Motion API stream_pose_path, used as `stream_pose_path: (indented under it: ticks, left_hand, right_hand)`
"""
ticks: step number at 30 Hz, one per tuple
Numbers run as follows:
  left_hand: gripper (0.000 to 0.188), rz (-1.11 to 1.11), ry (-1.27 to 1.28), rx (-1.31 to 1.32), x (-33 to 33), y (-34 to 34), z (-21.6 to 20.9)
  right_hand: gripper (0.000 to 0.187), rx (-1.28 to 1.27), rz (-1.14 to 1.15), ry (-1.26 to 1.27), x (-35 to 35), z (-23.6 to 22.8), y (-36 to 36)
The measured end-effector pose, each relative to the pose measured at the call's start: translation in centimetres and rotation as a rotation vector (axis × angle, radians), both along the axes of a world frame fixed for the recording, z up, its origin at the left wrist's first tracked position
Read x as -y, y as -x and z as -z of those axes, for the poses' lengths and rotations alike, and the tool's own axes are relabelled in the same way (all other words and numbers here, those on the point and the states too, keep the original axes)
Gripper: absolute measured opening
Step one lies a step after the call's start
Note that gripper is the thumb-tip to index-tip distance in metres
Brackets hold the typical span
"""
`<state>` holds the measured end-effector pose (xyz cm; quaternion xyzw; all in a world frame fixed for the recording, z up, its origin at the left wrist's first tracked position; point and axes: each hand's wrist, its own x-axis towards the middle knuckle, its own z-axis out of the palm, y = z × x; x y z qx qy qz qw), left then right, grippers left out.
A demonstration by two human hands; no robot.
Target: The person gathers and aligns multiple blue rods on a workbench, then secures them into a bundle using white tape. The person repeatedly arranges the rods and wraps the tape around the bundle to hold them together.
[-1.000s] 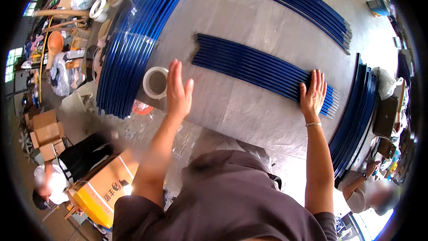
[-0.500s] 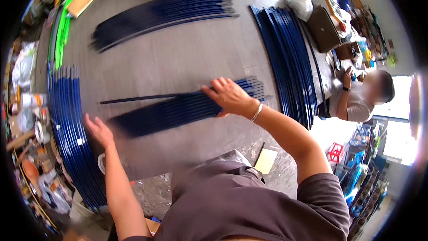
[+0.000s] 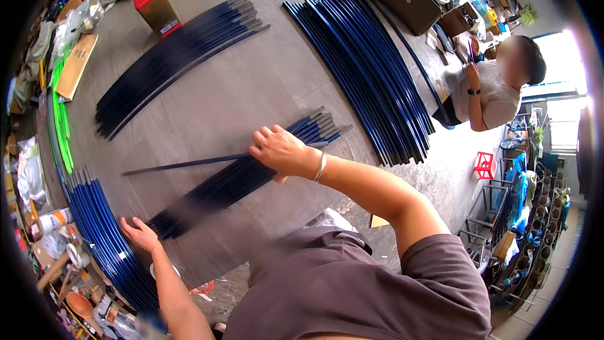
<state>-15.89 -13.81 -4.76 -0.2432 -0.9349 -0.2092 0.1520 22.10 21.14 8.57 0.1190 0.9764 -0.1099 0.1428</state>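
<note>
A bundle of dark blue rods [image 3: 217, 189] with grey tips lies aslant on the table in front of me. My right hand [image 3: 284, 152] is closed over its upper part, the fingers curled round the rods and partly hiding them. One single rod [image 3: 182, 165] sticks out apart from the bundle toward the left. My left hand [image 3: 141, 235] is open at the bundle's lower left end, fingers slightly apart. Whether it touches the rod ends I cannot tell. Just left of that hand is another row of blue rods [image 3: 110, 239] with grey tips.
Two more rod piles lie on the table: one at the far left [image 3: 182, 56], one at the right [image 3: 368, 82]. A red-topped tin [image 3: 157, 7] stands behind. Beyond the right pile are a brown case [image 3: 410, 0] and a person [image 3: 497, 85] handling something small. Bright green strips [image 3: 61, 113] lie at the left edge.
The view has turned, shifting the whole scene. My right hand has gone from spread across the rods to closed round them, and the bundle looks narrower. The left hand is nearer the bundle's end.
</note>
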Motion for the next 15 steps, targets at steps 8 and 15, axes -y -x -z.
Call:
stream_pose_path:
  ticks: [8,15]
  left_hand:
    - [0.042,-0.002,-0.044,0.000,0.1,0.0,0.0]
    - [0.043,-0.020,-0.041,0.008,0.4,0.0,-0.1]
  right_hand:
    - [0.064,-0.145,0.047,-0.011,3.1,2.5,-3.7]
    - [0.017,-0.341,0.155,0.040,4.5,3.4,-4.7]
